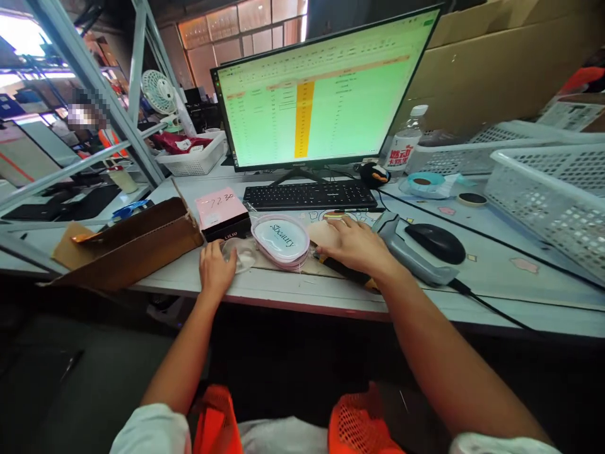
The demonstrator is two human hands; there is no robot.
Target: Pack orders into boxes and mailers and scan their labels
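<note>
My left hand [216, 270] rests at the desk's front edge, thumb apart from the curved fingers. Beside its thumb lies a clear, round plastic item [243, 255]; whether they touch is hard to see. Just behind is a black box [231, 227] with a pink note [220, 207] on top, handwritten "7230". Between my hands sits an oval pouch [281, 239], pink-rimmed with a pale top lettered "sbeauty". My right hand [357, 244] lies palm down, fingers stretched over a pale card [324, 234]. Under its wrist side is a black-and-yellow tool [347, 271], partly hidden.
A grey barcode scanner [411, 252] and black mouse [435, 243] lie right of my hand. Behind stand a keyboard [309, 195], monitor [312, 94] and bottle [404, 148]. An open cardboard box [137, 246] is left, white baskets [553, 183] right. Another person is at far left.
</note>
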